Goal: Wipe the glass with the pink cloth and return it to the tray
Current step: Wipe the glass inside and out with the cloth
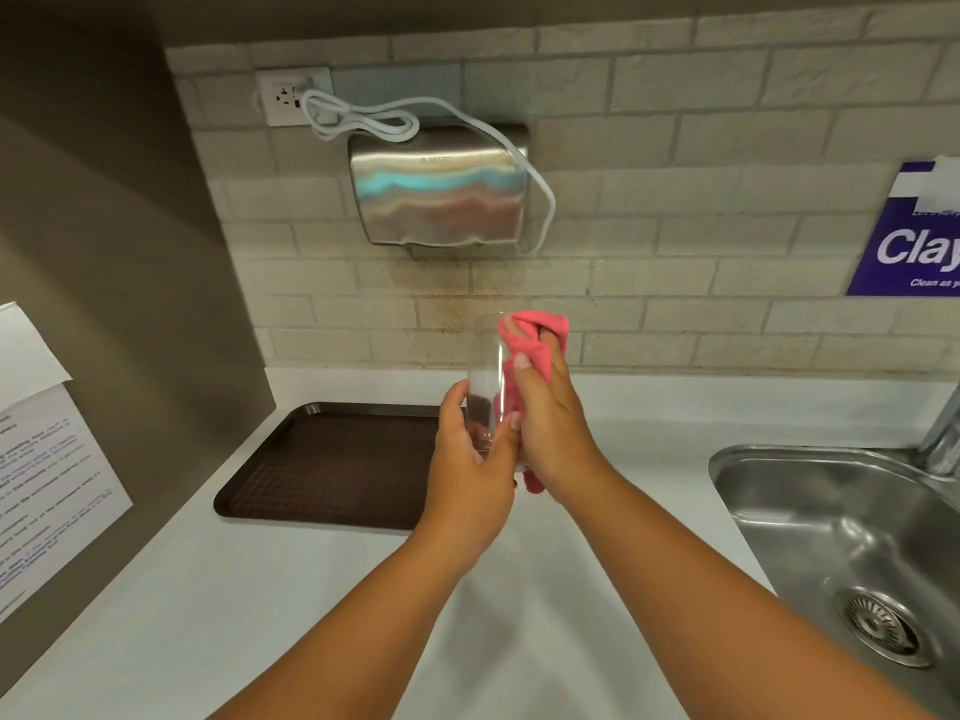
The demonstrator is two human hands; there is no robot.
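Holding a clear glass [485,379] upright above the white counter [311,605], left hand [470,459] wrapped round its lower part, thumb on the near-left side and fingers curled across the front. Right hand [550,423] grips a pink cloth [530,340] pressed on the glass's right side; cloth bunches over the rim by the fingertips and a bit hangs below the palm. Both hands closed on what they hold, none spread.

Glass is off the tray, up in the air just right of it. Brown tray [322,459] lies flat on the counter to the left, textured base, partly hidden by the left hand.

Counter is plain white, meets a steel sink [831,537] at right with a round drain [880,628] and part of a tap [943,433]. Back wall is pale brick tile [701,148], stained brownish under a steel hand dryer [439,192]. White cord [363,119] loops from dryer to a socket [293,96] upper left. Purple sign [914,236] at right edge, text cut off. Grey-brown side wall [104,252] at left with a paper notice [47,449], print too small to read
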